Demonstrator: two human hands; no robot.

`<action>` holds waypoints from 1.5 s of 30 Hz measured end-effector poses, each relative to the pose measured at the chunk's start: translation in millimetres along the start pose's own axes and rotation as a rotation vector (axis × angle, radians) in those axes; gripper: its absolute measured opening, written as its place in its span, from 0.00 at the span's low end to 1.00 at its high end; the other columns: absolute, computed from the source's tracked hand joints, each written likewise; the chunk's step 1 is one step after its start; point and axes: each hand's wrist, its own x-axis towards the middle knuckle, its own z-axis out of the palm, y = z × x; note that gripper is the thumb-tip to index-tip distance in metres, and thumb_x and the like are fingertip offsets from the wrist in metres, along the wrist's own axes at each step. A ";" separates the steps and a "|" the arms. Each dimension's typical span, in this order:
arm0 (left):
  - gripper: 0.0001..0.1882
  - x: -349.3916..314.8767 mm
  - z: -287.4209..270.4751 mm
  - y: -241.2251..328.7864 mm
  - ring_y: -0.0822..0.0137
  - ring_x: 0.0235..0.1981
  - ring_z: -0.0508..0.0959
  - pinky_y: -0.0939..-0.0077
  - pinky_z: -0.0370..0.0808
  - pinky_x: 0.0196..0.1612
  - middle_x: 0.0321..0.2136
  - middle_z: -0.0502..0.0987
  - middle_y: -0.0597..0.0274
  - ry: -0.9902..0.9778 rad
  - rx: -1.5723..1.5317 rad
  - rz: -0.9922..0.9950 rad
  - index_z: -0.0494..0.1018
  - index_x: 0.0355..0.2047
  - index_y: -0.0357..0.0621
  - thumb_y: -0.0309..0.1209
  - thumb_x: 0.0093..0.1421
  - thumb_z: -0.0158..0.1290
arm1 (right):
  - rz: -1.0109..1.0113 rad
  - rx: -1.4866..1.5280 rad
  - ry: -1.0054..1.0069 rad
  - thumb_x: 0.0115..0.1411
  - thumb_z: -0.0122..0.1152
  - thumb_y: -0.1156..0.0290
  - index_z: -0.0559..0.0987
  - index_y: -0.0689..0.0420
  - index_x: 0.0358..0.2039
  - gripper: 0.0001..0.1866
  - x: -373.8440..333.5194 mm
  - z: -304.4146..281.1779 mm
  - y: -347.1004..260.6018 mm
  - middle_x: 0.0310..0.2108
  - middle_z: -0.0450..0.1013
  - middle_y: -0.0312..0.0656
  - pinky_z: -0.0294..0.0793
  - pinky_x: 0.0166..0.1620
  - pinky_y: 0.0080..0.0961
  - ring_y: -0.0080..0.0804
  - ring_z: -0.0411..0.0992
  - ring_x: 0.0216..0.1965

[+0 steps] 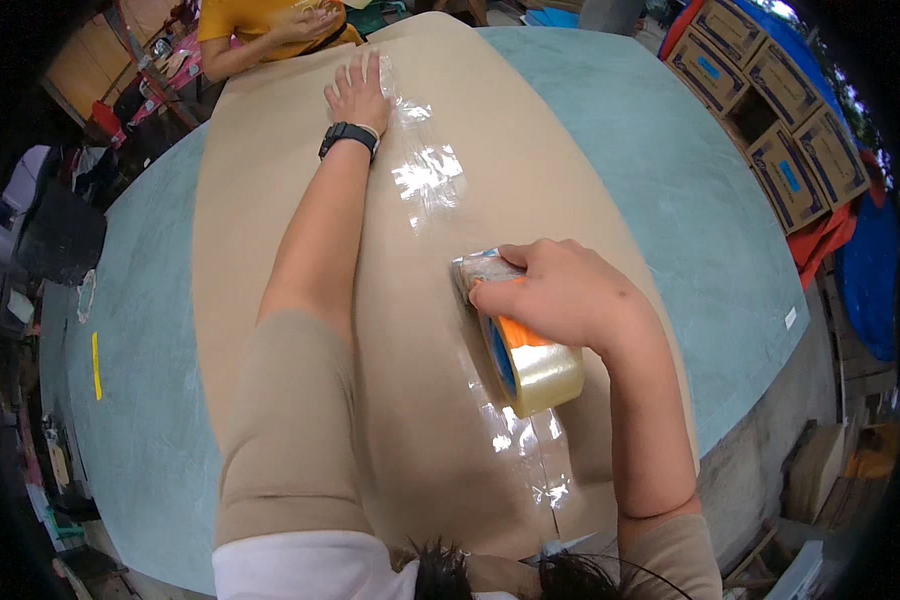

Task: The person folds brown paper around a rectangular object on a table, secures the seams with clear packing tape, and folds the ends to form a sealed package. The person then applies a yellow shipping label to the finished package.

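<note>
A big sheet of brown cardboard (270,220) lies across the table, with strips of shiny clear tape (430,175) along its middle seam. My left hand (358,98) rests flat with fingers spread near the far end, just left of the tape. A dark watch (348,138) is on that wrist. In my right hand (565,300) is a tape dispenser (490,268) carrying a thick roll of clear packing tape (548,375). The fingers wrap round the dispenser, which is tilted over the seam. More tape (515,430) covers the near part of the seam.
The grey-green table (670,160) shows on both sides of the cardboard. A person in a yellow shirt (295,30) stands at the far left edge. Several brown boxes (790,85) are stacked at the far right. A black bin (60,230) stands left of the table.
</note>
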 end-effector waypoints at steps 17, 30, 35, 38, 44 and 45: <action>0.37 -128.8 -124.5 68.1 0.51 0.61 0.48 0.52 0.48 0.59 0.60 0.49 0.56 -0.613 -0.325 0.521 0.50 0.59 0.47 0.58 0.57 0.32 | -0.064 0.206 0.205 0.37 0.59 0.57 0.67 0.62 0.50 0.37 -208.1 58.5 69.6 0.23 0.71 0.57 0.70 0.33 0.35 0.51 0.72 0.27; 0.31 -271.8 -267.2 113.9 0.50 0.60 0.51 0.55 0.49 0.59 0.59 0.51 0.55 -0.508 -0.485 0.666 0.51 0.58 0.49 0.51 0.59 0.36 | 0.051 0.030 0.021 0.39 0.57 0.52 0.67 0.56 0.51 0.37 -280.4 131.3 112.2 0.28 0.73 0.55 0.71 0.36 0.34 0.48 0.73 0.29; 0.31 -269.3 -274.1 135.4 0.52 0.60 0.51 0.56 0.48 0.59 0.59 0.52 0.56 -0.527 -0.524 0.671 0.52 0.58 0.51 0.52 0.58 0.36 | 0.367 -0.167 -0.967 0.40 0.59 0.50 0.72 0.56 0.46 0.34 -184.6 103.8 88.0 0.38 0.72 0.50 0.70 0.42 0.33 0.36 0.71 0.39; 0.32 -270.6 -269.2 131.6 0.53 0.60 0.51 0.57 0.49 0.59 0.59 0.52 0.57 -0.516 -0.522 0.654 0.53 0.58 0.52 0.53 0.58 0.37 | 0.408 -0.236 -1.567 0.40 0.59 0.47 0.73 0.58 0.45 0.35 -169.7 162.2 95.9 0.42 0.71 0.50 0.68 0.44 0.34 0.37 0.69 0.42; 0.34 -294.3 -303.8 146.7 0.52 0.61 0.49 0.56 0.48 0.60 0.60 0.49 0.56 -0.485 -0.382 0.770 0.53 0.58 0.53 0.53 0.54 0.43 | 0.187 0.089 -0.692 0.39 0.60 0.46 0.78 0.55 0.37 0.29 -288.5 89.8 161.3 0.33 0.74 0.43 0.70 0.40 0.29 0.33 0.71 0.36; 0.34 -302.2 -308.7 140.1 0.52 0.61 0.48 0.57 0.47 0.60 0.60 0.49 0.56 -0.463 -0.365 0.778 0.53 0.58 0.53 0.52 0.54 0.43 | 0.221 0.164 -0.513 0.39 0.60 0.45 0.78 0.56 0.37 0.30 -291.5 61.4 176.2 0.34 0.74 0.44 0.70 0.41 0.28 0.33 0.72 0.36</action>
